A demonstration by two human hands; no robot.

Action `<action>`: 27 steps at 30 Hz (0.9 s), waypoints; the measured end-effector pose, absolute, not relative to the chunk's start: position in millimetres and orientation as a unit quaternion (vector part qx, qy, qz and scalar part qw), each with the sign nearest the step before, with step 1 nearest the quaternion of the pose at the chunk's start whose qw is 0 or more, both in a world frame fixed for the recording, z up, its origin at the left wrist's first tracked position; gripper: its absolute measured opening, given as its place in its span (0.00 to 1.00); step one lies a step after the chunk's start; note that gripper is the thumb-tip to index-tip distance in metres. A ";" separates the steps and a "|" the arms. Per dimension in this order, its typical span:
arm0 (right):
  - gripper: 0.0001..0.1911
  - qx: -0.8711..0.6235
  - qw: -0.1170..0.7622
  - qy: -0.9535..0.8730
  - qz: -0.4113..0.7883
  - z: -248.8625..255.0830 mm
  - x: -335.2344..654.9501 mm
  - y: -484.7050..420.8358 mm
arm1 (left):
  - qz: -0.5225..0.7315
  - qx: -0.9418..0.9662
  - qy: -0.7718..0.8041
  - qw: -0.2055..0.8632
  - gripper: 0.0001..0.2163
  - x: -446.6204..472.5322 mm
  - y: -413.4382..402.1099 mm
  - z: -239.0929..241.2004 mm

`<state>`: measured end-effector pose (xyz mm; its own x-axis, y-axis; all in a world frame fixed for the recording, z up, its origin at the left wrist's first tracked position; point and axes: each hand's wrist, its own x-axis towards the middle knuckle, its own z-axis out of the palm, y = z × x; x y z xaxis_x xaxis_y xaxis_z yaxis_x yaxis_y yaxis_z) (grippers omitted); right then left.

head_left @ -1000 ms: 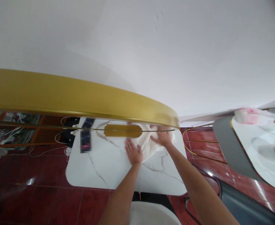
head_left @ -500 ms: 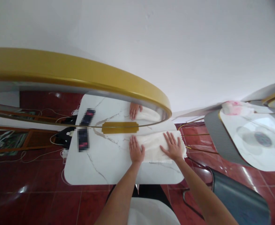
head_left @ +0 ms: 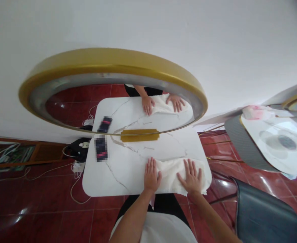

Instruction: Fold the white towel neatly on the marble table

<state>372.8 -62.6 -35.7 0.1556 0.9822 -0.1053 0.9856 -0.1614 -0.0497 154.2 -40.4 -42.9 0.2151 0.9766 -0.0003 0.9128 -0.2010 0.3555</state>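
A cream-white cloth lies long and slightly rumpled on the right part of a white marble-patterned table, by its near edge. My left hand rests flat at the cloth's left end, fingers stretched out. On the cloth's right part, my right hand is pressed down with fingers spread. Neither hand grasps anything. The cloth's lower right corner reaches the table's near edge. Both hands and the cloth also show in the round mirror.
The gold-framed mirror stands at the table's back on a gold base plate. A blurred-out dark object lies on the left. To the right are a dark chair and another table. Cables and a black bag are at the left.
Both hands and the cloth have slid toward me, from the middle of the table to its near edge. The cloth looks more rumpled. The view has shifted, showing more of the mirror.
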 end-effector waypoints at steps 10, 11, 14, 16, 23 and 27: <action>0.42 0.704 0.007 0.705 -0.081 -37.1 258.3 -62.0 | 0.126 0.736 0.655 0.115 0.32 23.2 -48.8 -45.5; 0.42 0.698 0.007 0.711 -0.083 -36.9 250.5 -59.0 | 0.129 0.731 0.660 0.114 0.32 13.4 -46.5 -45.4; 0.41 0.686 0.009 0.722 -0.084 -36.1 234.6 -47.2 | 0.138 0.719 0.671 0.114 0.32 -5.7 -36.7 -45.8; 0.41 0.683 0.008 0.726 -0.081 -35.5 229.2 -38.2 | 0.146 0.714 0.675 0.117 0.32 -11.4 -28.2 -46.5; 0.42 0.677 -0.001 0.732 -0.076 -35.2 224.6 -6.3 | 0.166 0.705 0.678 0.127 0.32 -16.8 3.3 -46.6; 0.41 0.672 0.001 0.736 -0.077 -34.4 224.3 12.7 | 0.173 0.702 0.680 0.125 0.32 -17.3 20.0 -45.1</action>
